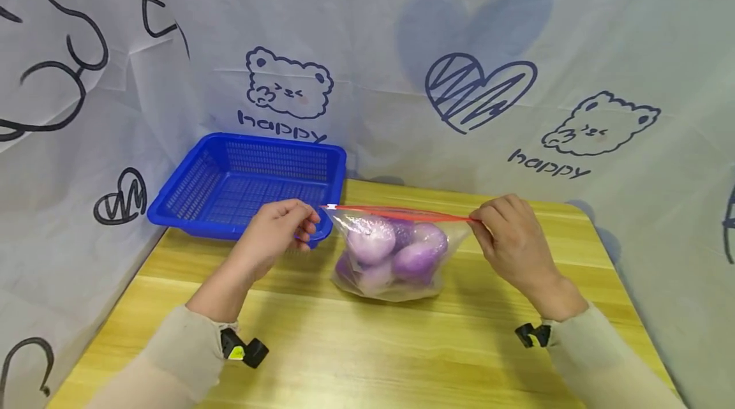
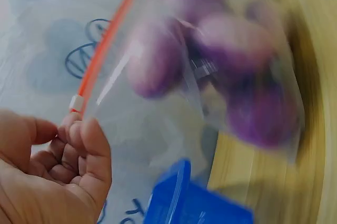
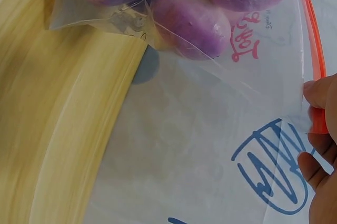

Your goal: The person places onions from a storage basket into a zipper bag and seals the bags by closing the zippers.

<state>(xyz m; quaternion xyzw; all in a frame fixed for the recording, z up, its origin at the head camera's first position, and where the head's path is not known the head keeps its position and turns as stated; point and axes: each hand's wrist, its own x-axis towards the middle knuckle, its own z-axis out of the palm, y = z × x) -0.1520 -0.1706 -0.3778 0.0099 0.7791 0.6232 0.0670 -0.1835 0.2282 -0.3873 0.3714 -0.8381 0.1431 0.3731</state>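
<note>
A clear zip bag [image 1: 387,291] with a red zip strip [image 1: 396,211] stands upright between my hands, low over the wooden table. Several smooth, rounded purple-and-white things [image 1: 416,259] fill it; their exact kind is not clear. My left hand [image 1: 281,227] pinches the bag's left top corner, beside the white slider [image 2: 77,102]. At the opposite top corner, my right hand [image 1: 511,240] grips the end of the red strip between thumb and fingers. The strip is stretched nearly straight between the hands. In the left wrist view the bag is blurred.
Behind my left hand, a blue plastic basket [image 1: 247,230] with slotted sides stands at the table's back left. The wooden table [image 1: 367,358] meets a white cloth [image 1: 373,26] with bear and heart drawings at the back and sides. A small black device [image 1: 244,348] sits on each wrist.
</note>
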